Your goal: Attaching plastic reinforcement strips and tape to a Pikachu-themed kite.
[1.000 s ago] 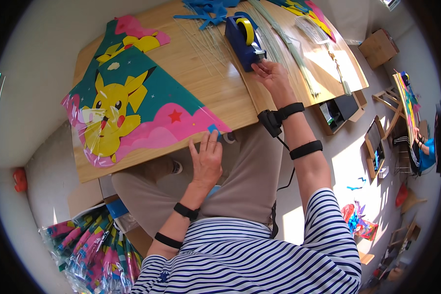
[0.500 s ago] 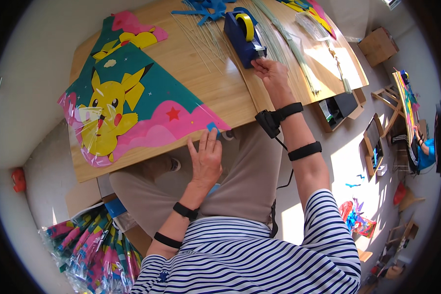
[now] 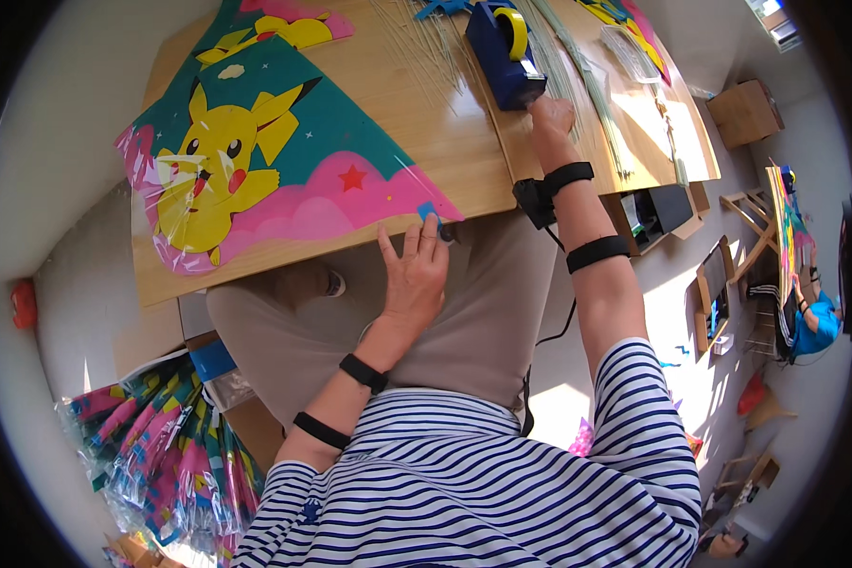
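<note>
On the table [image 3: 426, 137], sheet [image 3: 256, 142] left, tape dispenser [image 3: 500, 71] right, between rods [image 3: 593, 92].

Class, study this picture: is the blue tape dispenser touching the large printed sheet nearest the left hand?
Apart. The head view shows wooden tabletop plainly between the tape dispenser and the printed sheet.

Right hand [image 3: 553, 117], fingertips indistinct near tape dispenser [image 3: 498, 68]

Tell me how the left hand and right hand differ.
The left hand is at the blue tab on the nearer sheet; the right hand is at the dispenser. The left hand's fingers are extended; the right hand's look curled. Both have black wrist bands.
</note>
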{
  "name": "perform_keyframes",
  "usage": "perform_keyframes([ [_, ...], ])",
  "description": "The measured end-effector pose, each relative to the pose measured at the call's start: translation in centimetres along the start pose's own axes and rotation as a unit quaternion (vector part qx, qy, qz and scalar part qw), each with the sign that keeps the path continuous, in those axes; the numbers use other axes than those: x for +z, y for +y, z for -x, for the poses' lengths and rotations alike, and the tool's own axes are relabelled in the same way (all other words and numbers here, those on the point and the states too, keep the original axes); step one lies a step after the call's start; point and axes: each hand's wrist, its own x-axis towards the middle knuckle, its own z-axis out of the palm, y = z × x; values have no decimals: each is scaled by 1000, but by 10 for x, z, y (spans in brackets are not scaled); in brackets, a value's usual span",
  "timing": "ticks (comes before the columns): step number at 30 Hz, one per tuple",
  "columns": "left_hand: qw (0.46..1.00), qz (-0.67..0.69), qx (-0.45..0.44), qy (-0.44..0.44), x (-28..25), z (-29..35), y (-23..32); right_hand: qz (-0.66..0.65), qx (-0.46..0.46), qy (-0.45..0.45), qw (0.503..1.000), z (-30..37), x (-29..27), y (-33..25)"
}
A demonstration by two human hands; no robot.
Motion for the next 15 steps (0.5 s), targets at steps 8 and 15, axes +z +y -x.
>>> perform_keyframes([
  [8,1000,-6,-12,-6,-1,5,-4,20,-374,-326,868,97,-67,-54],
  [15,1000,4,-6,0,3,4,-5,130,-706,-374,587,172,-48,-92],
])
